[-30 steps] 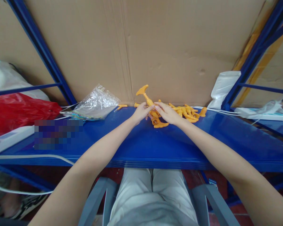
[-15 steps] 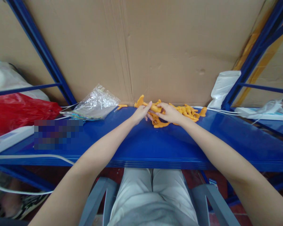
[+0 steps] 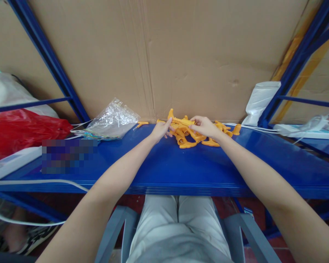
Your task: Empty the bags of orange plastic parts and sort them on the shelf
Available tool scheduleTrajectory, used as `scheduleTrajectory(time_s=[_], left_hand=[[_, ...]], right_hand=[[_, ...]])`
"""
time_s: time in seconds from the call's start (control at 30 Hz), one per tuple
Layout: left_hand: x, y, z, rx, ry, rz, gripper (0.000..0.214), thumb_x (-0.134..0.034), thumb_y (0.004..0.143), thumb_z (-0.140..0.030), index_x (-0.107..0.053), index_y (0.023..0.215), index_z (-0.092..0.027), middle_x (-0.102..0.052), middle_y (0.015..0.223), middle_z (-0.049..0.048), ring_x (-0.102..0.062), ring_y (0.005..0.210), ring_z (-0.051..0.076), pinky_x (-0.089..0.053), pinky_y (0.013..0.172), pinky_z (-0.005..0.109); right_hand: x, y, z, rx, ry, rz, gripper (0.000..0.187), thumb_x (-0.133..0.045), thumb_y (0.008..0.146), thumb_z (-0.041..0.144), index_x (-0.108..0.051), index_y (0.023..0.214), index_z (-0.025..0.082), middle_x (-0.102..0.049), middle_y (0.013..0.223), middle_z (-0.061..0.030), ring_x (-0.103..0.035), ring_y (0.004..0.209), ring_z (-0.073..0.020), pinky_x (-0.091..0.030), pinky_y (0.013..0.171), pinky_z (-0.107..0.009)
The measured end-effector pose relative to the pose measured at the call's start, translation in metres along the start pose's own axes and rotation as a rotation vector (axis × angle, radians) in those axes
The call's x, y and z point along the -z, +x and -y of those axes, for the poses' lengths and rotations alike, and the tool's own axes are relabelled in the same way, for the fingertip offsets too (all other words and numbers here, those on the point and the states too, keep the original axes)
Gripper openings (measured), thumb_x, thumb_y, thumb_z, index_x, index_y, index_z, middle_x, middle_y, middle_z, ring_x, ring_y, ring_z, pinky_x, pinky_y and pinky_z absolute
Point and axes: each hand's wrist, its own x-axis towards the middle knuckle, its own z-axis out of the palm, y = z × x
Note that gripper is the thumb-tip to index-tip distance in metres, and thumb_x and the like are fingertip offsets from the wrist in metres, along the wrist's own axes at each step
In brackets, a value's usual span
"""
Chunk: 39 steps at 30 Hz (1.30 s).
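Observation:
A long, ribbed orange plastic piece (image 3: pixel 180 121) with an upturned end is held level between my two hands, just above the blue shelf (image 3: pixel 178 166). My left hand (image 3: pixel 160 130) pinches its left end, thumb on top. At its right end are the thumb and fingers of my right hand (image 3: pixel 204 126), closed on it. Beneath and around lies a pile of orange plastic pieces (image 3: pixel 188 145), some hollow with round openings. More of them, including an upright cone-like piece (image 3: pixel 236 129), lie to the right of my right hand, partly hidden by it.
A clear plastic bag (image 3: pixel 113 120) and a forked orange piece (image 3: pixel 142 124) lie to the left. Farther left is a red bag (image 3: pixel 27 129). A white packet (image 3: pixel 260 102) leans at the right post, near cables and a power strip (image 3: pixel 304 132). Cardboard (image 3: pixel 203 54) stands behind.
The held orange piece has turned and lifted slightly, its ribs now showing. My right hand has moved a little right, uncovering more of the pile.

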Motion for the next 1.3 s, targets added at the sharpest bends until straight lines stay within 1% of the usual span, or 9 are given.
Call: scheduleTrajectory(time_s=[0.2,0.33,0.5,0.67,0.87,0.97,1.07,1.17,1.3], left_hand=[[0.008,0.005,0.001,-0.112,-0.065,-0.107,0.028,-0.067,0.094,-0.039,-0.068,0.1,-0.012,-0.076,0.085,0.0075,-0.064,0.049,0.009,-0.038,0.04,0.017],[0.006,0.002,0.0,-0.192,-0.084,-0.01,0.025,-0.061,0.098,-0.034,-0.063,0.085,-0.013,-0.07,0.066,0.0017,-0.06,0.048,0.008,-0.039,0.042,0.016],[0.0,-0.001,0.0,-0.184,-0.077,0.029,0.022,-0.061,0.098,-0.028,-0.059,0.08,-0.015,-0.069,0.063,0.0005,-0.059,0.046,0.008,-0.035,0.04,0.016],[-0.003,-0.004,-0.004,-0.154,-0.13,0.015,0.021,-0.057,0.1,-0.021,-0.056,0.08,-0.015,-0.069,0.062,-0.0005,-0.061,0.046,0.008,-0.035,0.039,0.015],[-0.003,-0.001,-0.001,-0.15,-0.169,0.107,0.014,-0.06,0.098,-0.021,-0.055,0.086,-0.014,-0.074,0.074,0.0047,-0.07,0.057,0.011,-0.041,0.043,0.015],[-0.001,0.003,0.005,-0.188,-0.178,0.158,0.018,-0.07,0.091,-0.026,-0.057,0.092,-0.014,-0.075,0.077,0.0059,-0.071,0.06,0.012,-0.047,0.047,0.016],[0.001,0.005,0.007,-0.229,-0.184,0.138,0.024,-0.074,0.088,-0.029,-0.059,0.098,-0.014,-0.076,0.079,0.0054,-0.071,0.061,0.012,-0.05,0.049,0.016],[0.002,0.005,0.006,-0.245,-0.184,0.093,0.025,-0.074,0.088,-0.029,-0.06,0.102,-0.014,-0.077,0.084,0.0064,-0.073,0.069,0.014,-0.052,0.051,0.016],[0.002,0.003,0.004,-0.235,-0.159,0.068,0.022,-0.071,0.089,-0.024,-0.06,0.104,-0.013,-0.077,0.086,0.0071,-0.073,0.076,0.016,-0.053,0.052,0.017]], right_hand=[[0.007,0.002,-0.004,-0.073,0.234,0.06,0.013,-0.07,0.075,0.029,-0.064,0.082,0.02,-0.062,0.058,0.0024,-0.056,0.054,-0.0128,-0.045,0.055,-0.025],[0.007,0.001,-0.006,-0.054,0.232,0.157,0.017,-0.071,0.074,0.034,-0.065,0.082,0.021,-0.066,0.066,0.0003,-0.058,0.059,-0.0137,-0.046,0.057,-0.026],[0.006,0.001,-0.004,0.096,-0.165,0.202,0.021,-0.07,0.08,0.036,-0.072,0.091,0.018,-0.073,0.084,-0.0045,-0.065,0.073,-0.0186,-0.049,0.067,-0.03],[0.007,-0.001,0.005,0.231,-0.615,0.109,0.027,-0.063,0.088,0.031,-0.073,0.109,0.019,-0.075,0.109,-0.0112,-0.068,0.099,-0.0271,-0.048,0.084,-0.036],[0.015,-0.004,0.009,0.32,-0.835,-0.01,0.029,-0.056,0.091,0.026,-0.069,0.114,0.016,-0.072,0.111,-0.0171,-0.062,0.108,-0.0327,-0.041,0.092,-0.044],[0.018,-0.002,0.003,0.35,-0.715,-0.058,0.028,-0.057,0.09,0.028,-0.068,0.114,0.017,-0.07,0.114,-0.0166,-0.061,0.11,-0.0327,-0.041,0.094,-0.045],[0.02,0.002,-0.004,0.266,-0.401,-0.099,0.037,-0.065,0.088,0.043,-0.065,0.115,0.019,-0.07,0.116,-0.0138,-0.065,0.103,-0.0292,-0.048,0.089,-0.043],[0.02,0.005,-0.006,0.083,-0.064,-0.073,0.045,-0.06,0.09,0.063,-0.064,0.102,0.02,-0.073,0.095,-0.0094,-0.067,0.081,-0.0231,-0.053,0.076,-0.037],[0.021,0.006,-0.001,-0.044,0.12,0.019,0.051,-0.058,0.088,0.071,-0.059,0.078,0.022,-0.067,0.07,-0.0048,-0.062,0.062,-0.0181,-0.052,0.066,-0.033]])
